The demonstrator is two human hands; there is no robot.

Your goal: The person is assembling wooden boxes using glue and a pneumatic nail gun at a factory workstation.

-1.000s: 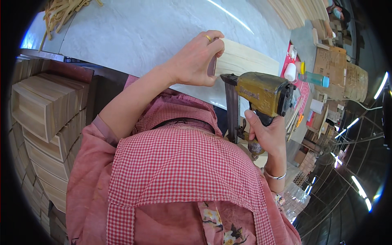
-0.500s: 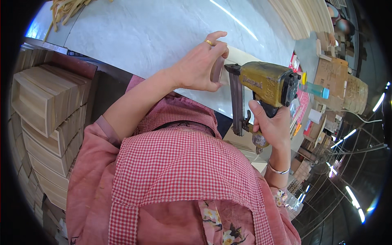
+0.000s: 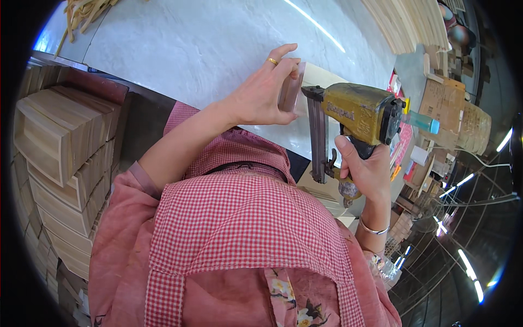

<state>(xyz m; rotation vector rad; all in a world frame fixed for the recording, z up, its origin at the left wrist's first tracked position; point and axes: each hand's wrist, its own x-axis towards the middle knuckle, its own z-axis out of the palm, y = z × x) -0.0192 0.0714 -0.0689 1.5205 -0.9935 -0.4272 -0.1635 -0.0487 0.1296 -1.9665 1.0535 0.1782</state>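
My right hand (image 3: 366,170) is wrapped around the black grip of a worn yellow pneumatic staple gun (image 3: 357,111), whose long magazine points down toward me. The gun's nose rests at or just above a pale wooden piece (image 3: 317,76) on the table; contact cannot be made out. My left hand (image 3: 261,90) spans the near-left side of that piece, its thumb at the lower end and fingers at the upper end of an upright wooden edge (image 3: 291,92). Part of the piece is hidden behind the gun.
A pale marbled tabletop (image 3: 190,49) spreads ahead. Stacked curved wooden parts (image 3: 54,141) stand at left, with more thin wooden strips (image 3: 389,24) at the far right. Tan bands (image 3: 87,16) lie at far left. Beyond the gun are a bottle (image 3: 422,121) and a cardboard box (image 3: 441,106).
My left hand has shifted slightly left and down along the wooden piece. The staple gun in my right hand has moved a little to the right.
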